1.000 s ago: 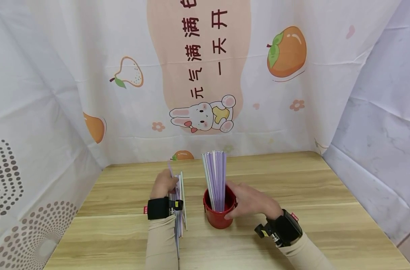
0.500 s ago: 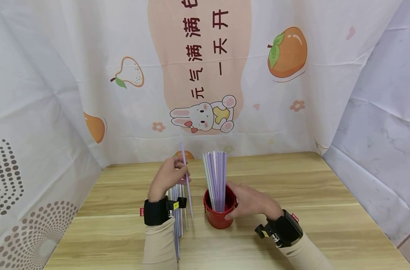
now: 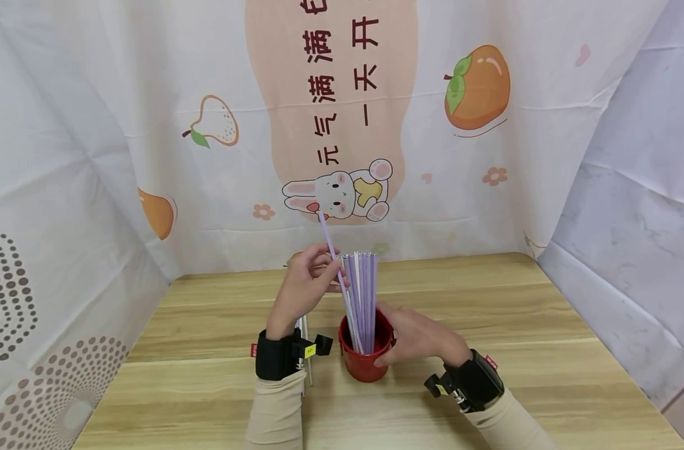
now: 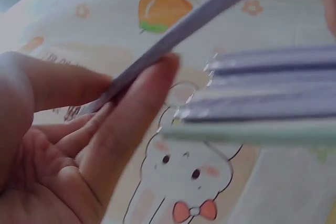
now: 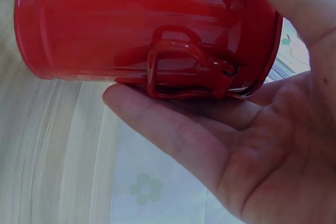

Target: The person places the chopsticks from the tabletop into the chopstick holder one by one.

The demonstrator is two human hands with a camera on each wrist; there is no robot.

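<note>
My left hand [image 3: 304,287] pinches a purple straw [image 3: 326,232] between thumb and fingers. It tilts, its upper end leaning left and its lower end at the mouth of a red bucket [image 3: 366,370]; whether that end is inside is hard to tell. Purple, white and pale green straws [image 3: 366,287] stand upright in the bucket. Their glinting tips lie beside the held straw [image 4: 194,24] in the left wrist view. With thumb in front and fingers behind, my right hand [image 3: 419,334] grips the bucket's right side. A small looped handle [image 5: 176,48] shows close to its palm.
More straws [image 3: 306,350] lie on the wooden table [image 3: 207,375] left of the bucket, largely hidden by my left forearm. A printed curtain [image 3: 342,125] hangs behind the table, and pale cloth [image 3: 66,156] covers the left side.
My left hand has lifted a purple straw from the pile on the table and carried it up and right to the bucket. The right hand stays at the bucket.
</note>
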